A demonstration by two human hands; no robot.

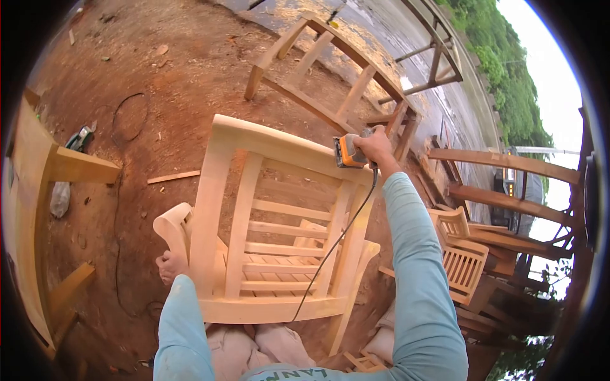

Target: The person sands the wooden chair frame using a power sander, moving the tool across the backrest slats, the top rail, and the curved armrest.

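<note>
The chair (286,228) fills the middle of the view with its back toward the wearer, pale wood, its slats running crosswise between uprights. Its top rail (279,145) crosses above centre, sloping down from 11 o'clock toward 2 o'clock.

The right grip (376,145), at 2 o'clock, is wrapped around the sander (349,151), an orange and grey tool with a dark pad. The sander sits against the top rail, near its right end. Its cord (340,238) drops toward 6 o'clock, passing in front of the slats to the bottom rail (273,310).

The left grip (170,267), at 8 o'clock, has its fingers curled in beside the chair's left arm (173,222), just below the scrolled end; I cannot tell whether it pinches the wood or only rests there. Light blue sleeves cover both of the wearer's arms, and pale trousers (279,344) show at 6 o'clock, just under the bottom rail.

Around the chair is reddish soil (178,95). A wood strip (173,177) lies on it at 9 o'clock, near the chair. Farther out at 9 o'clock are a large wooden piece (32,222) with jutting legs and a plastic bag (60,199). A brown frame (292,93) stands at 12 o'clock, and a smaller slatted chair (460,263) at 4 o'clock. Greenery (495,76) shows at 2 o'clock.
</note>
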